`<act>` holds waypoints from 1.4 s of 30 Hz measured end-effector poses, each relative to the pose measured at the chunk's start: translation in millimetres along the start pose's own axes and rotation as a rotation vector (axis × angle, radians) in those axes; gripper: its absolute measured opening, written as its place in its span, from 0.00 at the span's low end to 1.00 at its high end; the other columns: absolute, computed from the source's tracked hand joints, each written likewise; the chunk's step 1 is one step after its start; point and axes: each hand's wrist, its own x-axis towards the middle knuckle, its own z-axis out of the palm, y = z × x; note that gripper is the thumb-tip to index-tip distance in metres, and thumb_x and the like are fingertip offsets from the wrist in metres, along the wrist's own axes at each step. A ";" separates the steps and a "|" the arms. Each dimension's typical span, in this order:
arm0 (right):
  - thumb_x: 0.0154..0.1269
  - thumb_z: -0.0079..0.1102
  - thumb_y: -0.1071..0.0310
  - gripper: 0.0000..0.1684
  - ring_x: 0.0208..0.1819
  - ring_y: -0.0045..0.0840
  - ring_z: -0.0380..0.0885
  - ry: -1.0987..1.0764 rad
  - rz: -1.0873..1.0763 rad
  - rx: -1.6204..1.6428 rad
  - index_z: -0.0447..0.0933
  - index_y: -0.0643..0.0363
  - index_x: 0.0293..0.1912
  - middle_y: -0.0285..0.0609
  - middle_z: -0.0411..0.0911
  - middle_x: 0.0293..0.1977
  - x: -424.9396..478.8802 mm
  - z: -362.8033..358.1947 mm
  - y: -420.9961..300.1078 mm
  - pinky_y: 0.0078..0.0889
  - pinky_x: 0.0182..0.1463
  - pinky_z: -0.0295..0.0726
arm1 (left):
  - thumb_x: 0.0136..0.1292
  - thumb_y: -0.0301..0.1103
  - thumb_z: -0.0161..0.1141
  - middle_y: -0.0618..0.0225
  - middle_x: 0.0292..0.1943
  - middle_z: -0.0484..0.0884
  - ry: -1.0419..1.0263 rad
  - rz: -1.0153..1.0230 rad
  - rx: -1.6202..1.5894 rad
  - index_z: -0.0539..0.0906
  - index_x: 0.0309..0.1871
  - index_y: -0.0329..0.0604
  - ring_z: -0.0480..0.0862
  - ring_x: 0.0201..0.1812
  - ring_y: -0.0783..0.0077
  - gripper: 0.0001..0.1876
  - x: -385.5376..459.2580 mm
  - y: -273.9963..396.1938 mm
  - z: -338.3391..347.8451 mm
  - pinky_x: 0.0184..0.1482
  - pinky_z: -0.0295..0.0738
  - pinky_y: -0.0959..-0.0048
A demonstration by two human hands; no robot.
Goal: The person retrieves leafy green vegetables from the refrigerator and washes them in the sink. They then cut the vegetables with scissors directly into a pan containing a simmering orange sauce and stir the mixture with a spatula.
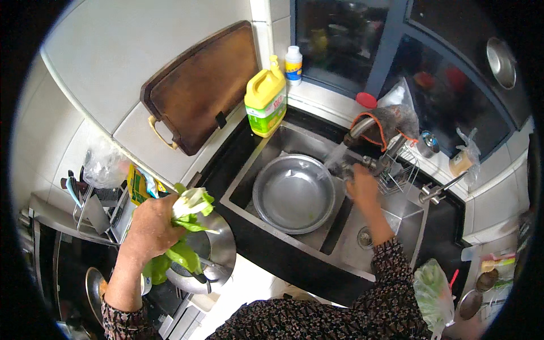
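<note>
My left hand point(155, 227) grips a bunch of leafy greens point(187, 250) with pale stems, held above a metal pan point(223, 238) left of the sink. My right hand point(363, 187) reaches over the sink divider beside the faucet point(355, 134); it is blurred, and whether its fingers close on the faucet's handle is hidden. Water point(335, 156) runs from the spout. A round metal basin point(293, 195) with water in it sits in the left bowl of the steel sink point(246, 223).
A yellow jug point(265, 102) stands at the sink's back corner, near a wooden cutting board point(204, 85) leaning on the wall. Behind the right bowl is a wire rack point(401, 170). A knife holder point(95, 208) is at left. A plastic bag of greens point(433, 293) lies at right.
</note>
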 end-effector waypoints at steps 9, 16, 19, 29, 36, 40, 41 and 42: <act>0.63 0.69 0.51 0.30 0.45 0.45 0.85 -0.290 0.070 0.360 0.74 0.63 0.54 0.53 0.81 0.41 -42.3 -12.2 -6.9 0.47 0.43 0.85 | 0.49 0.32 0.73 0.48 0.37 0.87 -0.048 0.027 0.030 0.81 0.46 0.36 0.87 0.44 0.44 0.21 3.3 14.6 12.0 0.48 0.81 0.53; 0.69 0.65 0.48 0.27 0.34 0.28 0.82 -1.006 0.469 2.035 0.77 0.62 0.52 0.43 0.79 0.30 59.1 95.4 -4.7 0.28 0.32 0.78 | 0.49 0.31 0.72 0.48 0.35 0.86 -0.009 0.007 -0.026 0.82 0.44 0.38 0.86 0.43 0.43 0.18 6.6 14.2 2.4 0.48 0.81 0.54; 0.69 0.66 0.52 0.23 0.33 0.28 0.81 -0.880 0.362 1.770 0.78 0.61 0.51 0.42 0.79 0.28 54.5 84.4 2.5 0.29 0.35 0.80 | 0.49 0.32 0.73 0.48 0.34 0.86 -0.010 -0.014 -0.073 0.82 0.44 0.38 0.86 0.42 0.43 0.18 3.5 2.4 7.0 0.47 0.81 0.53; 0.63 0.59 0.69 0.04 0.35 0.37 0.83 0.200 -0.360 -0.435 0.80 0.53 0.37 0.44 0.82 0.31 80.3 105.1 88.0 0.44 0.39 0.81 | 0.52 0.34 0.68 0.49 0.37 0.87 -0.042 -0.195 0.001 0.82 0.47 0.41 0.86 0.44 0.44 0.17 -43.4 -54.6 4.7 0.47 0.81 0.51; 0.69 0.59 0.71 0.13 0.41 0.37 0.84 0.017 -0.451 -0.601 0.79 0.59 0.52 0.46 0.83 0.40 73.3 100.8 129.6 0.45 0.52 0.83 | 0.54 0.33 0.67 0.51 0.35 0.87 0.067 -0.426 0.167 0.83 0.41 0.40 0.88 0.42 0.45 0.13 -140.8 -118.3 -1.0 0.46 0.83 0.52; 0.67 0.62 0.72 0.21 0.46 0.42 0.83 0.034 -0.428 -0.399 0.76 0.63 0.59 0.51 0.82 0.49 53.1 86.9 119.8 0.46 0.55 0.83 | 0.54 0.29 0.67 0.51 0.34 0.87 0.108 -0.576 0.187 0.83 0.40 0.39 0.88 0.42 0.47 0.10 -224.9 -161.3 -4.7 0.46 0.83 0.54; 0.66 0.64 0.73 0.25 0.48 0.44 0.82 0.033 -0.420 -0.291 0.75 0.64 0.62 0.52 0.81 0.51 41.6 80.1 111.3 0.47 0.57 0.82 | 0.54 0.28 0.66 0.51 0.34 0.87 0.144 -0.607 0.208 0.83 0.40 0.39 0.88 0.42 0.48 0.10 -248.6 -171.6 -5.3 0.46 0.83 0.54; 0.67 0.62 0.71 0.25 0.47 0.42 0.81 0.032 -0.389 -0.170 0.74 0.63 0.62 0.51 0.80 0.49 26.1 68.4 95.1 0.45 0.55 0.81 | 0.55 0.27 0.66 0.51 0.34 0.87 0.175 -0.638 0.227 0.83 0.40 0.38 0.88 0.42 0.48 0.09 -273.0 -182.1 -4.7 0.46 0.82 0.54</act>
